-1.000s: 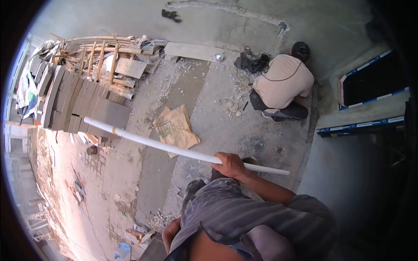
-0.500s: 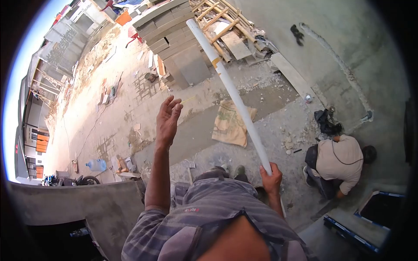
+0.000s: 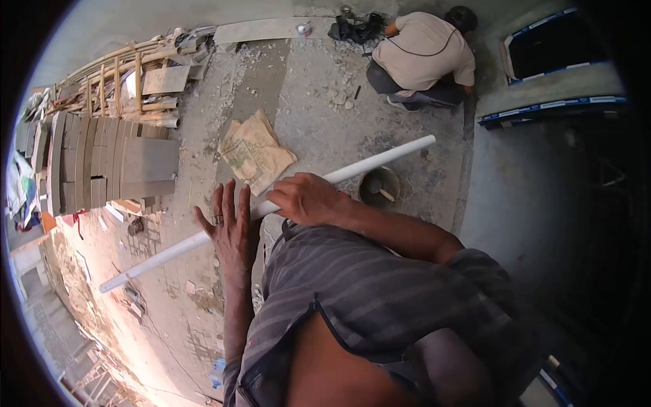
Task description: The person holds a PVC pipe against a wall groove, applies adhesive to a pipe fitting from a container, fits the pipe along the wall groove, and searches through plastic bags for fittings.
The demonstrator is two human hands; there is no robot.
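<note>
The left hand (image 3: 234,237) is open, fingers spread over the white pipe (image 3: 163,258), perhaps to steady it, though the palm's contact is hidden. The right hand (image 3: 308,198) grips the pipe around its middle, likely for balance; the pipe slants past a bucket (image 3: 365,192) near a crouching person (image 3: 424,54).

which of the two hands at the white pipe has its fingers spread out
The left hand: its fingers are extended and apart beside the white pipe, while the right hand is curled around it.
</note>
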